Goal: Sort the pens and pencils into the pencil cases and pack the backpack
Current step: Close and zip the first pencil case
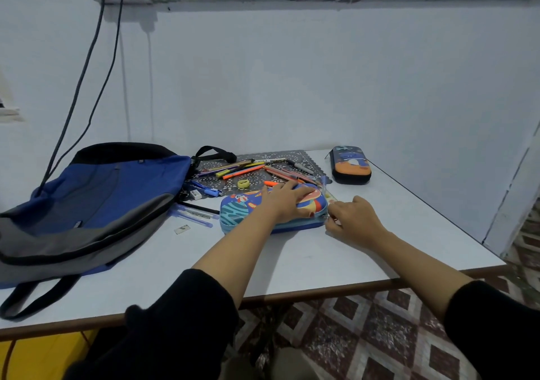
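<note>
The left hand (287,201) lies flat, fingers straight, on a colourful pencil case (236,211), while at its 3 o'clock end the right hand (355,221) pinches the zip pull (326,218).

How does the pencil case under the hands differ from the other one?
The near pencil case is light blue with planets; the far pencil case is black and orange. The left hand presses the near one, the right hand pinches its zipper pull; the far one is untouched. Both lie flat.
</note>
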